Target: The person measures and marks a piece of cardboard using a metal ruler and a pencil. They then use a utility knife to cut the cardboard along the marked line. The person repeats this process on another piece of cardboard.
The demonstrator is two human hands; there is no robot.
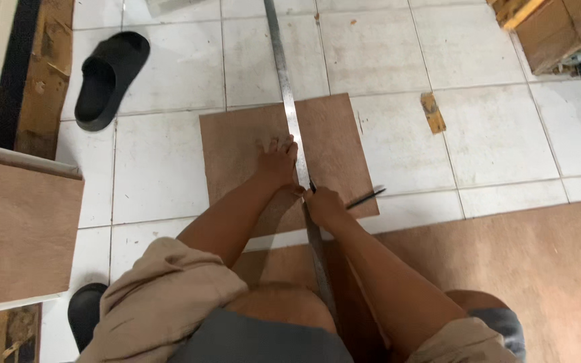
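1. Here, a small brown rectangular plywood panel lies flat on the white tiled floor, at the centre of the view.
2. Long flat grey metal straightedge: runs from 12 o'clock down to 6 o'clock, crossing the panel's middle and passing between the person's knees.
3. Left hand: palm down on the panel, fingers spread and pointing to 12 o'clock, its thumb side pressed against the straightedge.
4. Right hand: just at 5 o'clock of the left hand, touching the right edge of the straightedge; fingers curled and pinching a thin dark pencil, whose free end points to 2 o'clock. The tip is hidden by the hand.
5. Large brown plywood sheet: on the floor at 4 o'clock, reaching under the person's legs.
6. Black rubber slide sandal: at 10 o'clock, well apart from the panel.
7. Second black sandal: at 7 o'clock, partly hidden by the beige sleeve.
8. Small tan wood offcut: on a tile at 2 o'clock of the panel, near its corner.
9. Brown board with pale edge: at 9 o'clock, raised above the floor.
10. Stacked wooden pieces: at 1 o'clock, top corner.
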